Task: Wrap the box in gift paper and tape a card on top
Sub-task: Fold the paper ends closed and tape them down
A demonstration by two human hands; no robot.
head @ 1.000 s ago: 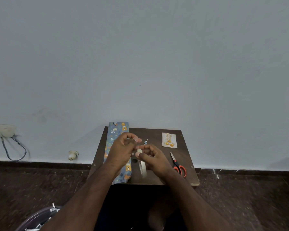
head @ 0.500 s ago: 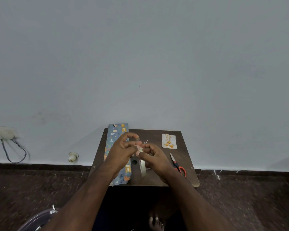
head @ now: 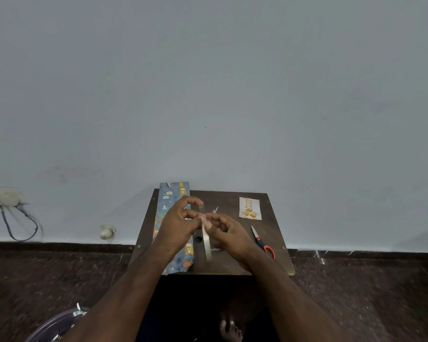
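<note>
A small dark brown counter (head: 232, 264) stands against a plain pale grey wall (head: 208, 82), on a dark speckled floor (head: 35, 280) with a dark skirting band. Low on the wall at left are a socket with a looping cable (head: 17, 223) and a small white fitting (head: 106, 232).

The box in blue cartoon-print gift paper (head: 174, 193) lies along the counter's left side, its middle hidden by the left hand (head: 181, 225). At the far right corner lies the card (head: 250, 208), white with orange balls and gold script too small to read. Orange-handled scissors (head: 263, 241) lie near the right hand (head: 230, 236).

Both hands meet over the counter's middle: the right fingers curl round a tape roll (head: 206, 243) held on edge, and the left thumb and forefinger pinch at its top, seemingly the tape's end. A bare foot (head: 229, 329) shows below; a rounded object at lower left is cut off
</note>
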